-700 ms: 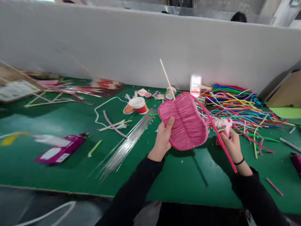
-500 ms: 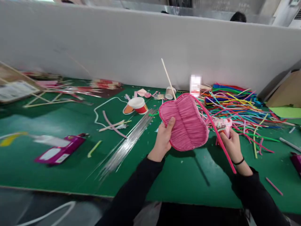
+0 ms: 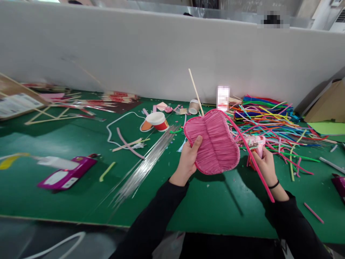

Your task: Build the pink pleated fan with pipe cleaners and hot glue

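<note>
The left hand (image 3: 188,160) still grips the pink woven fan (image 3: 212,142) by its left edge, fingers closed, above the table (image 3: 81,194). The fan has dropped slightly. The right hand (image 3: 265,163), beside it, stays closed on a pink glue gun (image 3: 255,142).

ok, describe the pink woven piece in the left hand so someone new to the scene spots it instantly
Start at the green table and go to its middle, just left of the heap of coloured pipe cleaners. There the left hand holds up the pink woven piece by its left edge. It is the only broad, ribbed, apple-shaped pad around; a thin wooden stick rises from its top, and one long pink strand trails off it.
</note>
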`<action>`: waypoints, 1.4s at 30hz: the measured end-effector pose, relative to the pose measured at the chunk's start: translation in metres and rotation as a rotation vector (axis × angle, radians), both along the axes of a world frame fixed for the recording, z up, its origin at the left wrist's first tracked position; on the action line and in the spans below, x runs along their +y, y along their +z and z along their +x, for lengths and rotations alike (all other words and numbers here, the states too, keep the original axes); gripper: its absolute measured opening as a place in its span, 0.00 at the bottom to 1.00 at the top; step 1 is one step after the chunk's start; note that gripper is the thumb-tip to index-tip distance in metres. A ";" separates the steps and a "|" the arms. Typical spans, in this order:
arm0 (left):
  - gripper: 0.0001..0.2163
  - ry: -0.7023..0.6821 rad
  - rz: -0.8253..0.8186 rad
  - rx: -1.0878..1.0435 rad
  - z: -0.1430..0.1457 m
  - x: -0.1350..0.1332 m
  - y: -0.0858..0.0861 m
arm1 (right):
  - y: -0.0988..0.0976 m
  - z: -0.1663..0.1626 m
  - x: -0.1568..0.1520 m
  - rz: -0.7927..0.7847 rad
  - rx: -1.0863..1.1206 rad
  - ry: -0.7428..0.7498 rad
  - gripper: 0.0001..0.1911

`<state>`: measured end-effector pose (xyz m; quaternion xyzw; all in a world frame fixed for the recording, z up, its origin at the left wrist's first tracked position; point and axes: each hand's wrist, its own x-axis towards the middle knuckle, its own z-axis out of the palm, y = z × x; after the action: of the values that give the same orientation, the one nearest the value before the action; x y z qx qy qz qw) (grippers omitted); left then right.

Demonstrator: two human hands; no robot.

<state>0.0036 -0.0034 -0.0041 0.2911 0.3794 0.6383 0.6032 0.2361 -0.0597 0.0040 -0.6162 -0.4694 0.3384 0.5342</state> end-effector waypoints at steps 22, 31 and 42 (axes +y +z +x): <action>0.27 -0.056 -0.040 0.024 0.005 -0.005 0.002 | 0.006 -0.003 -0.001 0.007 0.033 -0.015 0.14; 0.25 -0.075 -0.020 0.039 0.005 -0.005 0.002 | 0.004 -0.001 -0.001 0.018 0.034 -0.006 0.15; 0.26 -0.082 -0.010 0.063 0.008 -0.006 -0.001 | 0.008 -0.002 -0.001 0.009 0.047 -0.010 0.15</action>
<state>0.0115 -0.0098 -0.0053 0.3234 0.3893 0.6018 0.6179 0.2337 -0.0608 0.0121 -0.6081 -0.4552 0.3478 0.5496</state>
